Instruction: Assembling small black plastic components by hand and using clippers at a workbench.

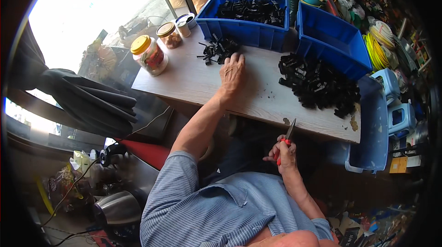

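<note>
My left arm stretches across the pale wooden table, and my left hand [233, 73] lies at the near edge of a small heap of black plastic parts [214, 50]. Its fingers are slightly apart, with their tips against the parts; nothing held shows under them. Close to the table's front edge, my right hand [286, 153] is closed round red-handled pliers [290, 133], whose pointed metal nose is directed up and away from me. A larger heap of similar black parts [317, 83] covers the right of the table. Single parts are too small to make out closely.
A blue bin [248, 37] filled with black parts stands at the table's back, beside another blue bin [329, 40]. Lidded jars [149, 56] stand back left. A blue tub [374, 123] adjoins the table's right end. A metal kettle [119, 208] sits low left.
</note>
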A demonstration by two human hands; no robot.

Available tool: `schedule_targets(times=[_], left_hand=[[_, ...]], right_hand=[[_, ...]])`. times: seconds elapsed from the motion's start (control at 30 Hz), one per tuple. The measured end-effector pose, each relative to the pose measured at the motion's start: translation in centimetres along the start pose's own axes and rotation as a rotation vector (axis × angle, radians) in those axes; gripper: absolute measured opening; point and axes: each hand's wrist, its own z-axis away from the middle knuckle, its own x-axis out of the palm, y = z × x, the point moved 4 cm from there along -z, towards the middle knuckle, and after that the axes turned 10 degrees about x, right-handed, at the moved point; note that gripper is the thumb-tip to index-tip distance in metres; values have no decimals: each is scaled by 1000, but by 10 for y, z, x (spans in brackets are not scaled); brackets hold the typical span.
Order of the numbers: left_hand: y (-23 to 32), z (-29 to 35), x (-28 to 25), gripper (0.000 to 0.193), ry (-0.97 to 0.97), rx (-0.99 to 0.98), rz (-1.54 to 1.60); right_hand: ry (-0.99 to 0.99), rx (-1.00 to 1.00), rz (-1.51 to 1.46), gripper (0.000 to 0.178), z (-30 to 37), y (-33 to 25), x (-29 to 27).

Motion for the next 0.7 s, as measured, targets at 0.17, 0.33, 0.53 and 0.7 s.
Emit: schedule_targets(times=[0.17,0.33,0.53,0.7], left_hand=[[13,16,4,38,-56,172,68],[46,34,-23,33,19,323,304],[40,40,-37,25,105,93,531],[32,18,-36,28,188,22,255]], right_hand=[[11,-7,11,30,-2,2,-3],[14,-8,4,29,1,-2,1],[27,-30,8,24,15,-14,13],[-3,-26,35,21,6,-6,8]])
